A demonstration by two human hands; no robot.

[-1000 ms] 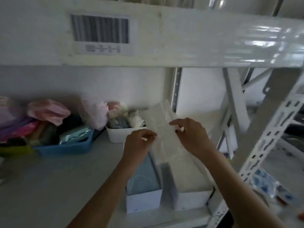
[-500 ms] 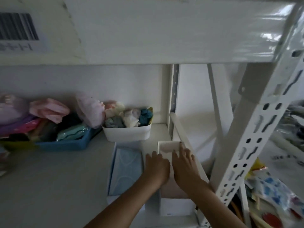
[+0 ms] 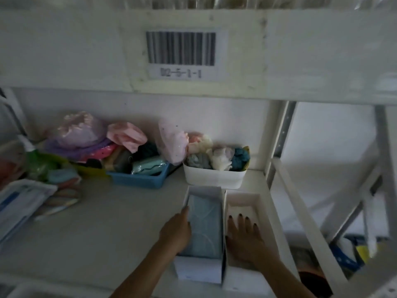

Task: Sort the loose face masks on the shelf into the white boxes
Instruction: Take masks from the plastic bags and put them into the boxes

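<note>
Two white boxes stand side by side at the shelf's front right. The left box (image 3: 199, 273) holds a stack of blue masks (image 3: 205, 224). My left hand (image 3: 176, 230) rests on that box's left wall, fingertips at the rim. The right box (image 3: 241, 197) holds white masks (image 3: 240, 208), and my right hand (image 3: 245, 237) lies flat on them with fingers spread. Loose masks (image 3: 23, 201) in wrappers lie at the shelf's left.
A white bin (image 3: 214, 179) of crumpled cloths stands behind the boxes. A blue tray (image 3: 139, 179) with coloured items and pink bags (image 3: 126, 134) sits to its left. A barcode label (image 3: 180, 52) hangs on the upper shelf beam. A white upright (image 3: 279, 134) bounds the right.
A second ago both hands held a white mask above the boxes. It now lies in the right box under my right hand, and my left hand has moved to the left box.
</note>
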